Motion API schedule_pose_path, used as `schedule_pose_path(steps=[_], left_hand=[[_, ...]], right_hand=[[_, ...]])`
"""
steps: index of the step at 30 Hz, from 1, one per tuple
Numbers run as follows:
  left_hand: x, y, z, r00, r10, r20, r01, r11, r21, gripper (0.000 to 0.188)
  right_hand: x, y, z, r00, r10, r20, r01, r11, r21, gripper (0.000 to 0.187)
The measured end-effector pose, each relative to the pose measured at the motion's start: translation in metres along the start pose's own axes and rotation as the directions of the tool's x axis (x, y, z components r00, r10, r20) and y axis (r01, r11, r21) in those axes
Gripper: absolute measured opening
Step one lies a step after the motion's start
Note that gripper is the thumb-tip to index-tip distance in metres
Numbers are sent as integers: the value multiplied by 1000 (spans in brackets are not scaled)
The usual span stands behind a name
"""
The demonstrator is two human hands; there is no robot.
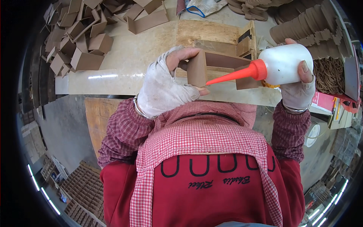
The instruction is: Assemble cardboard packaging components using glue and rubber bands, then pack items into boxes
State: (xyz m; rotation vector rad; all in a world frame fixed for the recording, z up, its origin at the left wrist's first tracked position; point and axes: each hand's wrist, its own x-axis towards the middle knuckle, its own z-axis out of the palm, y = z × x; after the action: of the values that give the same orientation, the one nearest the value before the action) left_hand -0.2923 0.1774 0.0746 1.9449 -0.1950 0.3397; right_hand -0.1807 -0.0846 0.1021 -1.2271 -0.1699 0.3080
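Note:
My left hand [166, 81], in a white fingerless glove, grips the left end of a brown three-sided board frame [197, 69] over the worktable. My right hand [300, 85], gloved the same way, is closed around a white squeeze bottle [285, 64] with a long red nozzle [236, 73]. The bottle lies tilted nearly level, its nozzle pointing left. Its tip meets the lower edge of the frame's left end, close to my left thumb. Whether glue is coming out is too small to tell.
A heap of similar brown frames [89, 56] fills the table's far left. Stacks of brown cut pieces [306, 28] stand at the far right, above a pile of tan loops [329, 75]. A wooden jig [247, 41] sits behind the frame; a white glove [206, 6] lies at the back.

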Motion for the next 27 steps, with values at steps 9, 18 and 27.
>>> schedule_pose_path(steps=[9, 18, 27], left_hand=[[0, 0, 0, 1000, -7, 5, 7, 1000, 11, 67], [0, 0, 2, 1000, -7, 2, 7, 1000, -12, 67], [-1, -1, 2, 1000, -8, 9, 8, 1000, -7, 67]], right_hand=[[1, 0, 0, 1000, 9, -17, -10, 1000, -17, 64], [0, -1, -2, 1000, 16, -12, -16, 1000, -9, 65], [0, -2, -3, 1000, 19, -8, -18, 1000, 14, 64]])
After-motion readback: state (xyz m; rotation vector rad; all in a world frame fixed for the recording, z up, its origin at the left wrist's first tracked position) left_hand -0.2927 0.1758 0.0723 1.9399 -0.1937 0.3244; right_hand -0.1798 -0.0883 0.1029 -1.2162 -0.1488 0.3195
